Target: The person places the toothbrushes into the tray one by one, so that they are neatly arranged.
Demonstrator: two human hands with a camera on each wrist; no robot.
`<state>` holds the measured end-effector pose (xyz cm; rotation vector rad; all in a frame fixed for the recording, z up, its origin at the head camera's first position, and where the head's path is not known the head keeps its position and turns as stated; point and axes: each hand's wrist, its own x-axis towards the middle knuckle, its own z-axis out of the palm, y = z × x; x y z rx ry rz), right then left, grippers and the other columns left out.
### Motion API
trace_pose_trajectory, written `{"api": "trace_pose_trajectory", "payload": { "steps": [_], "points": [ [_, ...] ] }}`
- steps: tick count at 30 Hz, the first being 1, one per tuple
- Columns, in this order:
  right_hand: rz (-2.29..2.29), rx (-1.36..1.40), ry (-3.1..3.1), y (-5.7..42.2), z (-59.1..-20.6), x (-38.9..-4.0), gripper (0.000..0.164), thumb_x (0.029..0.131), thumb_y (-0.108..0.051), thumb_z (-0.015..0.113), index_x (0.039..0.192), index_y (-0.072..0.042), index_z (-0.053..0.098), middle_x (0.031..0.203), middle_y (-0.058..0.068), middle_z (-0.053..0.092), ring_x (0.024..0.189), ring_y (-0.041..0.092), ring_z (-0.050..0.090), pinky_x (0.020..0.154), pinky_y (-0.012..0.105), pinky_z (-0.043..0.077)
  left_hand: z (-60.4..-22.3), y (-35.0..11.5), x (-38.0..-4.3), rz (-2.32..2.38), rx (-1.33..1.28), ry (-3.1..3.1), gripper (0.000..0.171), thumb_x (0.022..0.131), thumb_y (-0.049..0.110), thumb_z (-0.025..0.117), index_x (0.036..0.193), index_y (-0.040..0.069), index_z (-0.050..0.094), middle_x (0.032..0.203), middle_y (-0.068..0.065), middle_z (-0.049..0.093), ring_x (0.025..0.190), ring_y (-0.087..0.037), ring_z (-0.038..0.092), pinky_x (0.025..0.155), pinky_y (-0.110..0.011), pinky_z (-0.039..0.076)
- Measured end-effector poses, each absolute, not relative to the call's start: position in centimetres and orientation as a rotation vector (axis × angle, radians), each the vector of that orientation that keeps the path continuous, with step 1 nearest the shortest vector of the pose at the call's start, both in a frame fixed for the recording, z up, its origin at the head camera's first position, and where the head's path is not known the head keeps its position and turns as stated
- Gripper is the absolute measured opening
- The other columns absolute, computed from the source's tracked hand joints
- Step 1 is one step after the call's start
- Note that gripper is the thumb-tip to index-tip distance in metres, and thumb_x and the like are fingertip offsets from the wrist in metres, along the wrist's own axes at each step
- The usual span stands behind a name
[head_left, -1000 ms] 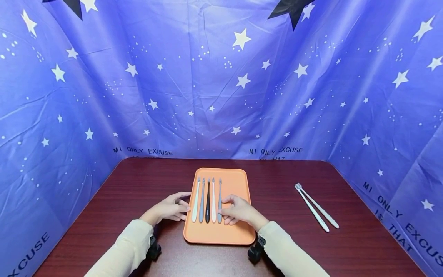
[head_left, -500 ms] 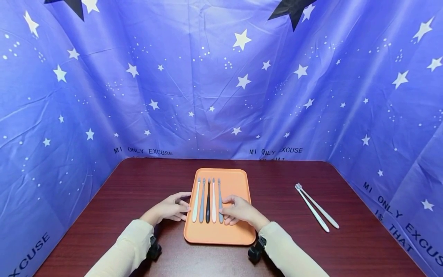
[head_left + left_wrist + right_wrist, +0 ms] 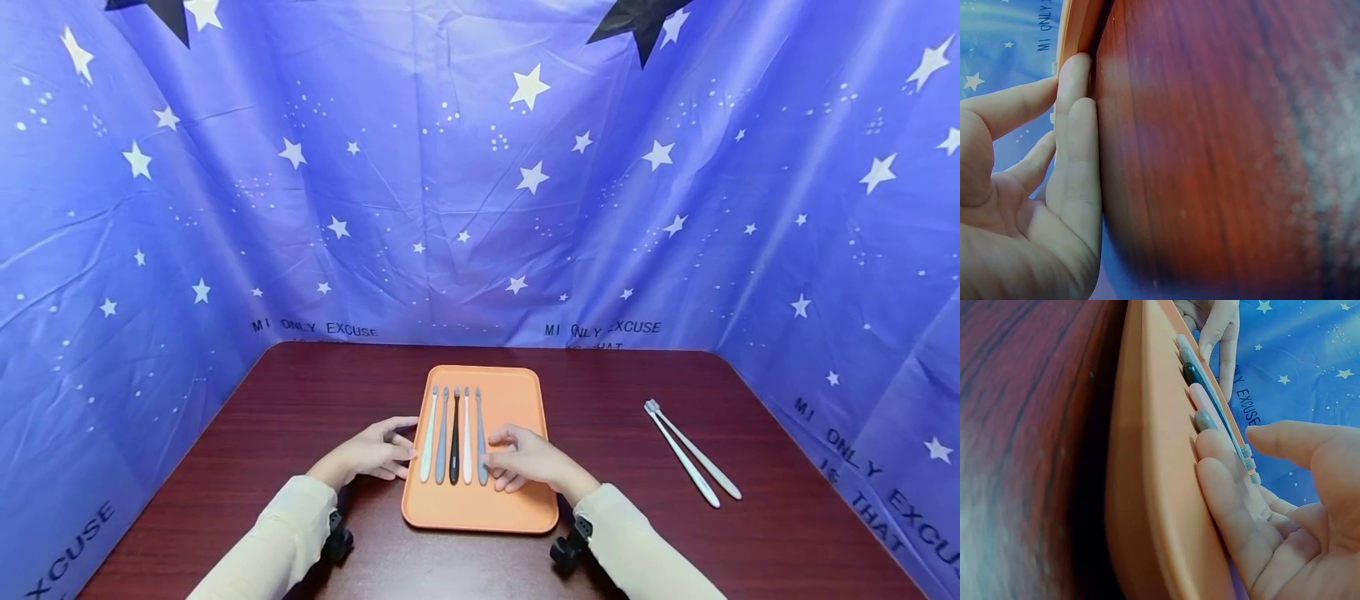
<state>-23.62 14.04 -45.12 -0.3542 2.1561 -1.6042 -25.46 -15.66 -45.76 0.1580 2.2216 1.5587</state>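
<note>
On an orange tray (image 3: 517,400), several toothbrushes lie side by side, heads away from me: a pale mint one (image 3: 428,446), a blue-grey one (image 3: 441,446), a black one (image 3: 454,454), a pink one (image 3: 467,450) and a grey one (image 3: 482,446) at the right. My left hand (image 3: 367,450) touches the tray's left edge with its fingers extended. My right hand (image 3: 534,460) is over the tray beside the grey toothbrush. In the right wrist view its thumb is raised apart, while extended fingers (image 3: 1219,481) rest on the tray near that handle's end.
Two whitish toothbrushes (image 3: 693,454) lie on the dark red wooden table (image 3: 300,383) at the right, heads together and handles spread. A blue star-patterned cloth (image 3: 480,208) rises behind the table and along both sides.
The grey toothbrush's head has swung slightly left, toward the row. My right hand has shifted a little to the right. My left hand stays at the tray edge; the head view has shifted slightly.
</note>
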Motion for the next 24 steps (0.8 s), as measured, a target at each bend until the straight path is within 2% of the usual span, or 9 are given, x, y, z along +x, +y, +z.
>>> {"api": "trace_pose_trajectory", "payload": {
  "steps": [16, 24],
  "points": [
    [-1.592, -0.374, 2.264, 18.6, -44.4, -23.3, 0.042, 0.096, -0.014, 0.066, 0.126, 0.011, 0.049, 0.083, 0.014, 0.069, 0.064, 0.021, 0.069, 0.056, 0.035, 0.057, -46.0, -15.7, -25.7, 1.563, 0.164, 2.222, 0.069, 0.091, 0.011, 0.070, 0.152, 0.007, 0.038, 0.106, -0.008, 0.065, 0.075, -0.025, 0.072, 0.064, -0.036, 0.055],
    [-1.568, -0.409, 2.301, 21.2, -44.0, -22.9, 0.040, 0.096, -0.013, 0.065, 0.124, 0.010, 0.051, 0.084, 0.014, 0.069, 0.067, 0.025, 0.070, 0.057, 0.040, 0.057, -46.0, -15.7, -25.7, 1.564, 0.166, 2.217, 0.068, 0.092, 0.012, 0.071, 0.152, 0.008, 0.039, 0.106, -0.008, 0.065, 0.074, -0.025, 0.072, 0.063, -0.034, 0.055]
  ]
}}
